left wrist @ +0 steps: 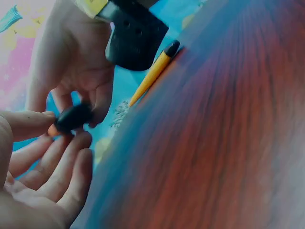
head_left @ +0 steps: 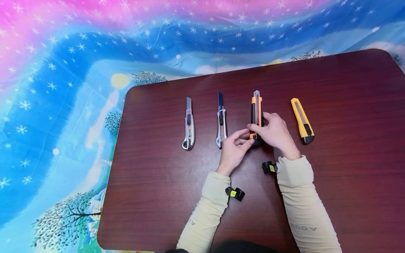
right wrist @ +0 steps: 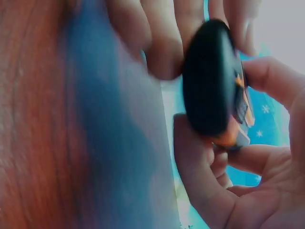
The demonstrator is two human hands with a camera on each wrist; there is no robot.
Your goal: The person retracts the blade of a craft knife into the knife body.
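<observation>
Principal item: orange-and-black cutter [head_left: 257, 112], between your two hands over the worktop [head_left: 164, 196], slim end pointing far, black butt near. Left hand [head_left: 234, 149]: grip pinching the near end, thumb opposed to fingertips. Right hand [head_left: 276, 130]: grip pinching the body from the right, thumb across its upper face. Handling note: let your right grip carry the body, work lightly with the left, and keep all fingertips well near of the slim end; uneven pressure could twist it. Neighbouring stock: yellow cutter [head_left: 302, 120], right; dark-bladed cutter [head_left: 221, 117], just left of your left hand; silver cutter [head_left: 189, 123], farther left, blade pointing far.
</observation>
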